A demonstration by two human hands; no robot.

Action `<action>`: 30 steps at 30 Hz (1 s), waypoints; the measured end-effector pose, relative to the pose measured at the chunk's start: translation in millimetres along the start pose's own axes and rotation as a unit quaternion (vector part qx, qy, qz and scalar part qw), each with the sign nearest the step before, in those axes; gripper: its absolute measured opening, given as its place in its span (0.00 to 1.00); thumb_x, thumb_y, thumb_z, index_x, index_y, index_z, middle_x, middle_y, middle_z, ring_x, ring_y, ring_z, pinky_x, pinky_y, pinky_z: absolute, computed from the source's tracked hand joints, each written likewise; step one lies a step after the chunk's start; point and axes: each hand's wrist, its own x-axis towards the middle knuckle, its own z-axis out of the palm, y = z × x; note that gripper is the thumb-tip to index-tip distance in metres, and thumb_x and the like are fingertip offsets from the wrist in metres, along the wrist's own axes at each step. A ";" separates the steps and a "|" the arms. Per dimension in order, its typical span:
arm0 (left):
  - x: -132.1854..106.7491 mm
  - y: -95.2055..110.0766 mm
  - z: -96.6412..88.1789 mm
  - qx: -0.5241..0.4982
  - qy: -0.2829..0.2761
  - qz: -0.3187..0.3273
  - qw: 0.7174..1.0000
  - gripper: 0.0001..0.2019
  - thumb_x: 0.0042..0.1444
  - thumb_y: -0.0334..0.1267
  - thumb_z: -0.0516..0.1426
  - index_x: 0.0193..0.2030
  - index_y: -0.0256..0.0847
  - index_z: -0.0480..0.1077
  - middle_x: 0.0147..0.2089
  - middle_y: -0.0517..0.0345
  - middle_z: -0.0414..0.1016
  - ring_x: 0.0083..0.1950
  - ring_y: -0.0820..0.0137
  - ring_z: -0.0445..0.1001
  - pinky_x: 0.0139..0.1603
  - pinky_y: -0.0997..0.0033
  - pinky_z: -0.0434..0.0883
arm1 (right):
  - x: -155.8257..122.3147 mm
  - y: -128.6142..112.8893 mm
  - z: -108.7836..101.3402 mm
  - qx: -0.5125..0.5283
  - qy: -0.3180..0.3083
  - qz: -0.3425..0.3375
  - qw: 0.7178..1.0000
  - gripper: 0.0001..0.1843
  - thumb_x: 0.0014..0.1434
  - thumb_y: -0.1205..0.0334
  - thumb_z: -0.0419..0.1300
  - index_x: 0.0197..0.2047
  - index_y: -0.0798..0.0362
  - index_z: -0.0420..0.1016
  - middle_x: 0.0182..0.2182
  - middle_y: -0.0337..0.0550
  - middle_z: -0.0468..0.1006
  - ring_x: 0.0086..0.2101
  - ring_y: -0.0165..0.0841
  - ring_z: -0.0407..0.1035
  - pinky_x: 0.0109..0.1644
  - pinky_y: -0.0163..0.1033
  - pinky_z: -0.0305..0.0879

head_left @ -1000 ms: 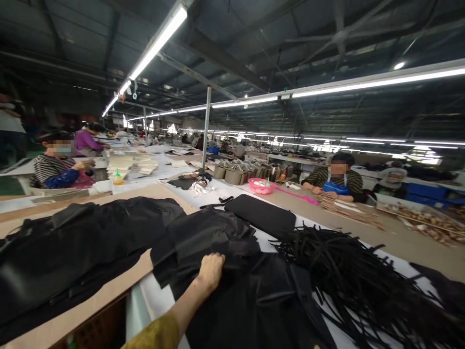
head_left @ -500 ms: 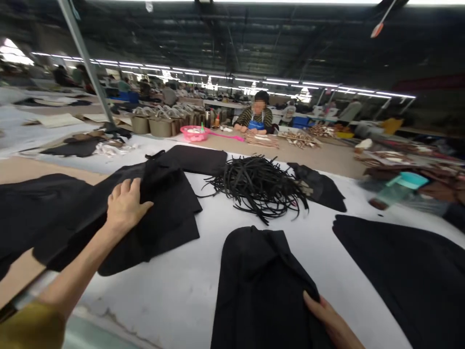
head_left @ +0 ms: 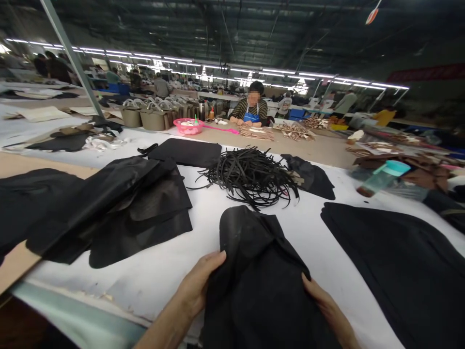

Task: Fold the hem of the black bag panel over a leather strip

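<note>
A black fabric piece with a rounded far end is held up at the near edge of the white-covered table. My left hand grips its left edge, thumb on top and fingers hidden beneath. On the opposite edge my right hand pinches the cloth, its fingers also partly under it. Folds run across the upper part of the piece. Left of my hands lies a loose pile of black panels. A stack of black panels lies on the right.
Beyond the piece sits a heap of black strips, with a flat black panel beside it. A teal-lidded bottle lies tilted at the right. Across the table, a person sits near a pink basin and several olive bags.
My left hand has left the black pile on the left and come right to grip the held piece's left edge. My right hand keeps its hold. The view has shifted slightly.
</note>
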 end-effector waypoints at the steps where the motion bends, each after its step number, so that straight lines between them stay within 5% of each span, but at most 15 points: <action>1: 3.3 -0.2 2.7 -0.006 0.001 0.014 1.000 0.16 0.52 0.41 0.60 0.43 0.30 0.72 0.41 0.44 0.76 0.44 0.59 0.74 0.51 0.63 0.68 | 1.5 0.4 0.7 -0.004 -0.015 0.018 1.000 0.21 0.47 0.50 0.66 0.42 0.54 0.76 0.38 0.47 0.78 0.47 0.47 0.68 0.57 0.49 0.60; 3: 11.9 -1.3 6.2 -0.003 0.009 0.044 0.999 0.14 0.52 0.38 0.60 0.43 0.31 0.72 0.41 0.45 0.76 0.44 0.60 0.74 0.49 0.66 0.69 | 5.0 -1.3 -1.3 -0.078 -0.044 0.026 0.996 0.23 0.50 0.48 0.63 0.42 0.57 0.74 0.38 0.50 0.77 0.43 0.46 0.70 0.52 0.48 0.63; 5: 20.5 -4.4 8.7 -0.001 0.023 0.065 0.998 0.13 0.52 0.36 0.60 0.43 0.32 0.73 0.40 0.47 0.76 0.43 0.62 0.74 0.47 0.68 0.70 | 5.7 -5.2 -3.7 -0.255 0.032 -0.023 0.966 0.25 0.50 0.45 0.60 0.43 0.58 0.71 0.38 0.52 0.75 0.40 0.47 0.69 0.48 0.49 0.63; 8: 27.7 -11.8 14.7 0.007 0.033 0.087 0.996 0.13 0.53 0.38 0.59 0.43 0.34 0.73 0.40 0.50 0.76 0.43 0.63 0.73 0.44 0.71 0.70 | -2.3 -9.4 8.1 -0.486 0.256 -0.148 0.823 0.28 0.52 0.44 0.54 0.50 0.55 0.64 0.47 0.54 0.70 0.44 0.48 0.65 0.49 0.52 0.60; 9: 28.0 -14.3 17.4 0.013 0.029 0.092 0.995 0.13 0.53 0.39 0.59 0.43 0.34 0.73 0.41 0.50 0.76 0.44 0.63 0.73 0.44 0.71 0.70 | -6.2 -9.2 18.0 -0.509 0.282 -0.172 0.795 0.27 0.54 0.44 0.52 0.51 0.52 0.62 0.49 0.52 0.68 0.45 0.47 0.64 0.50 0.51 0.60; 12: 23.7 -19.8 24.7 0.058 0.013 0.102 0.993 0.14 0.55 0.41 0.58 0.45 0.36 0.72 0.43 0.52 0.75 0.45 0.64 0.72 0.45 0.71 0.70 | -13.5 -2.4 57.2 -0.507 0.178 -0.157 0.829 0.23 0.56 0.45 0.52 0.51 0.48 0.63 0.44 0.46 0.71 0.43 0.42 0.66 0.46 0.44 0.64; 16: 13.3 -20.1 24.7 0.160 0.008 0.109 0.981 0.15 0.56 0.44 0.57 0.46 0.39 0.72 0.44 0.55 0.75 0.44 0.65 0.72 0.49 0.70 0.67 | -7.6 11.2 93.1 -0.565 0.152 -0.185 0.790 0.20 0.59 0.50 0.52 0.50 0.52 0.64 0.41 0.48 0.71 0.40 0.42 0.68 0.43 0.45 0.63; 21: 5.5 -15.2 19.6 0.210 0.024 0.132 0.969 0.16 0.51 0.48 0.60 0.41 0.39 0.74 0.36 0.58 0.76 0.40 0.67 0.71 0.43 0.75 0.68 | -0.6 21.8 98.1 -0.627 0.132 -0.213 0.737 0.13 0.63 0.56 0.45 0.34 0.51 0.66 0.33 0.44 0.70 0.32 0.39 0.69 0.36 0.43 0.63; 27: -3.7 -16.3 27.4 0.099 0.098 0.135 0.981 0.19 0.39 0.50 0.67 0.34 0.40 0.76 0.28 0.62 0.75 0.34 0.69 0.71 0.38 0.77 0.69 | -1.0 35.7 100.1 -0.650 0.152 -0.286 0.687 0.15 0.63 0.54 0.46 0.29 0.51 0.64 0.29 0.44 0.70 0.27 0.37 0.68 0.30 0.39 0.60; 30: -7.1 -19.6 28.7 0.101 0.112 0.121 0.981 0.20 0.38 0.50 0.67 0.35 0.38 0.76 0.29 0.60 0.75 0.35 0.67 0.72 0.38 0.75 0.70 | -1.3 39.1 103.6 -0.649 0.146 -0.290 0.688 0.17 0.64 0.59 0.41 0.28 0.51 0.64 0.28 0.44 0.70 0.27 0.36 0.68 0.31 0.39 0.59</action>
